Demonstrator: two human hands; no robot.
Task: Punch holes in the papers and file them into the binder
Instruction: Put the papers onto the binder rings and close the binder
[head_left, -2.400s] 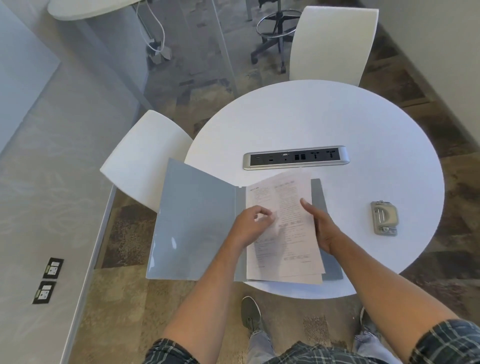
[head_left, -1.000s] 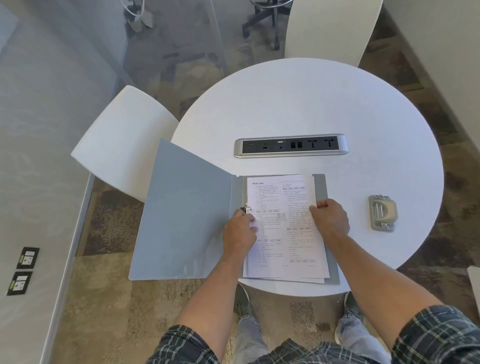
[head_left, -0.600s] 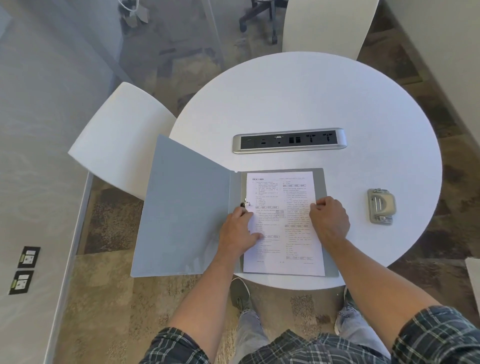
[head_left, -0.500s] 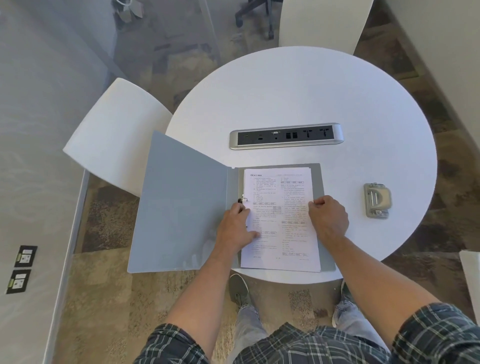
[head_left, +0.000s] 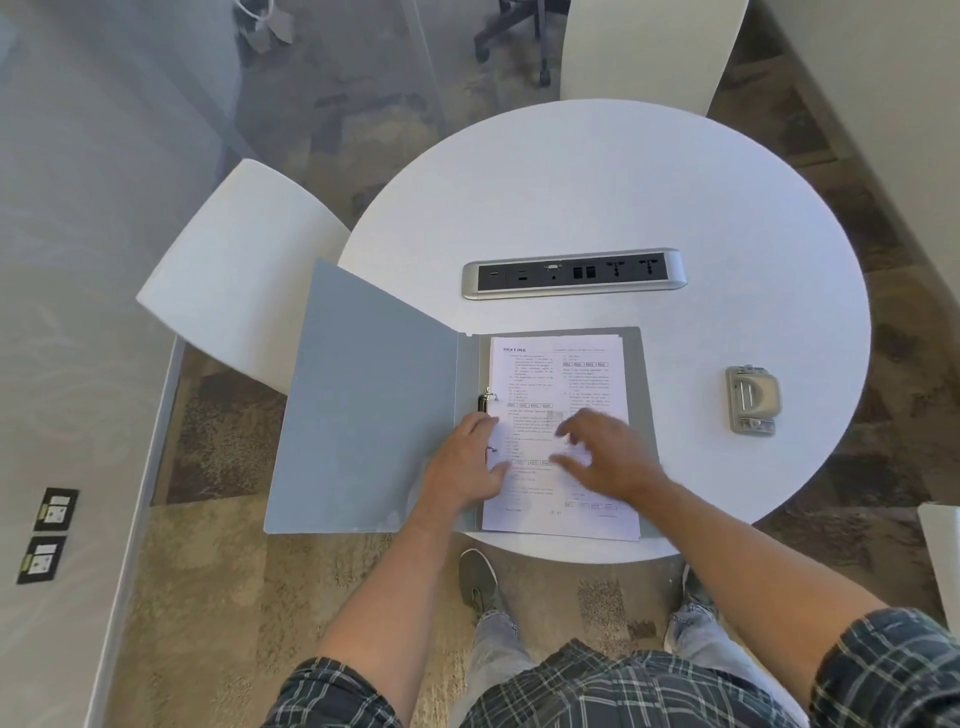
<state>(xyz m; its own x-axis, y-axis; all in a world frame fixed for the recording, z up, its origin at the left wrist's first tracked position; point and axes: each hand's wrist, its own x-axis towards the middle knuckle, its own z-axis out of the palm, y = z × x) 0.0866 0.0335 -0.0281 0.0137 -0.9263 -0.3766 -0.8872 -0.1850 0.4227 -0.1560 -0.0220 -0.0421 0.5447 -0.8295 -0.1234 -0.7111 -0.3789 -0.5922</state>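
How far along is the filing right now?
Done: the papers lie flat in the open binder, threaded on its rings; the hole punch sits aside, untouched. In hand: the left hand rests at the ring edge, the blurred right hand is over the page. Left: closing the cover.

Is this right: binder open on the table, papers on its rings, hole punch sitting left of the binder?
Not quite. The head view shows the hole punch to the right of the binder, not left. The rest holds: binder open on the table, papers on its rings.
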